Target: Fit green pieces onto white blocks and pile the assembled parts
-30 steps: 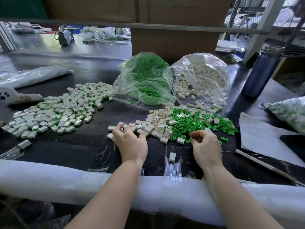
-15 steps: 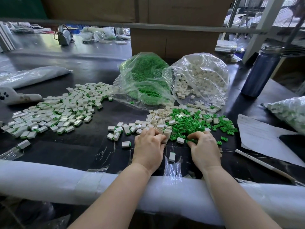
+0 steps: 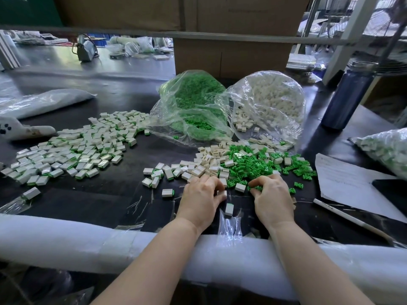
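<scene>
Loose white blocks (image 3: 209, 159) and green pieces (image 3: 248, 166) lie mixed in a heap on the black table. My left hand (image 3: 201, 194) sits at the near edge of the white blocks, its fingers curled and its thumb against a white block (image 3: 222, 193). Close beside it, my right hand (image 3: 271, 194) curls its fingertips into the green pieces and pinches one. A single white block (image 3: 240, 187) lies between the hands. A wide pile of assembled parts (image 3: 72, 150) spreads at the left. A few assembled parts (image 3: 168, 192) lie apart, near my left hand.
Two open plastic bags stand behind the heap, one of green pieces (image 3: 193, 106), one of white blocks (image 3: 271, 102). At the right are a dark bottle (image 3: 348, 95), a paper sheet (image 3: 348, 183), a white stick (image 3: 352, 219) and another filled bag (image 3: 387, 148). White foam (image 3: 88, 238) pads the near edge.
My left hand has moved right, from the small row of assembled parts to the white blocks, leaving one assembled part behind. My right hand has dipped into the green pieces.
</scene>
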Demonstrator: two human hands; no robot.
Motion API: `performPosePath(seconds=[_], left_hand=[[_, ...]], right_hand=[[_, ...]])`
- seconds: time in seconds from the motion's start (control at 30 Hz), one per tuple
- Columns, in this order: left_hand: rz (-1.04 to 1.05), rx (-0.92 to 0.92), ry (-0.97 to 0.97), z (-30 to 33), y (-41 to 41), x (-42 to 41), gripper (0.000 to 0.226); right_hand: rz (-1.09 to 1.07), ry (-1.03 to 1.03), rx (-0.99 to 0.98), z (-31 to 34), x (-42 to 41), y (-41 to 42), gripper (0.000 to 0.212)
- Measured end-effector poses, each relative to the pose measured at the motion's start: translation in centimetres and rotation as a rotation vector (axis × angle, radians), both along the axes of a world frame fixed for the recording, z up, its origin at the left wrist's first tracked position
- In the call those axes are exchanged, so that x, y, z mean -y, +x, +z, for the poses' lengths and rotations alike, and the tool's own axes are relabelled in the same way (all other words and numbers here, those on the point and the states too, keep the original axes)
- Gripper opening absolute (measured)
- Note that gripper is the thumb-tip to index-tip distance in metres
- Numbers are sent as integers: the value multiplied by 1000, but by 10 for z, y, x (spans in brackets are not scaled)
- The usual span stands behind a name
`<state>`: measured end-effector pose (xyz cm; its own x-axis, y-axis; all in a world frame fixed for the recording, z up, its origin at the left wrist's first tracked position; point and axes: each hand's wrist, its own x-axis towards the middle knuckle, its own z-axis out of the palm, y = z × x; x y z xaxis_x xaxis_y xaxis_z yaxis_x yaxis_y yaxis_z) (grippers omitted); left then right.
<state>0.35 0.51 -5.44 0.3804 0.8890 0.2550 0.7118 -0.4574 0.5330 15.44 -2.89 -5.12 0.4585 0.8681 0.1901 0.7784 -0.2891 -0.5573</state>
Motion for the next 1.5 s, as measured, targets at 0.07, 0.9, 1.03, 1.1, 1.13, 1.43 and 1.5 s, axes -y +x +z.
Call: performPosePath(seconds=[0.07,0.9,1.03,1.1,1.13,1.43,1.5], left_hand=[[-27,83,-30,2,-1,2,11],[-101,569,-338,8,-4,1,20],[-134,581,-364,7,-4,1,17],[-128,572,-362,7,-4,0,17],[-121,571,-361,7,-4,0,18],[-122,604,-368,10,-6,1,11],[-131,598,-380,11,-6,2,11]], right_hand=[[-5,21,28,1,1,-1,9],[374,248,-830,8,3,-10,19],[411,231,-764,9,4,-11,17],[425,208,-717,9,4,-12,14],[429,200,-696,9,4,-12,12],[430,221,-706,10,5,-11,10],[422,218,-704,10,5,-12,12]])
